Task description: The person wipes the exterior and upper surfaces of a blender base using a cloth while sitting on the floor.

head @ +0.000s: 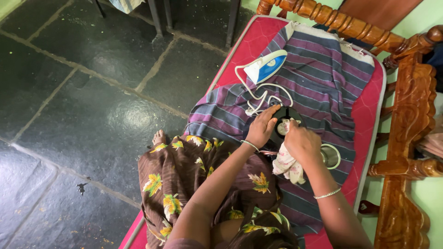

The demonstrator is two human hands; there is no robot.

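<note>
While I watch from the head camera, the left hand (262,127) lies curled over the rim of a dark round pan (282,121) just right of centre frame, fingers closed on its edge to steady it. The right hand (302,143) is closed around a pale cloth (286,163), pressing one end into the pan's inside while the rest hangs below the fist. The pan sits on a striped purple-and-grey sheet (323,78) spread over a red mattress (369,115), which fills the upper right of the frame.

I judge the pan stiff and fairly heavy, probably metal, and likely smooth enough to slip; the rim, where the left hand has it, looks the sound place to hold. The cloth is soft and light and takes any grip.

A blue-and-white iron (266,67) stands above the pan, its white cord (258,99) looping down beside the left hand. A steel cup (331,156) lies just right of the right hand. A carved wooden frame (406,101) runs along the right edge; dark stone floor (83,106) fills the left.
</note>
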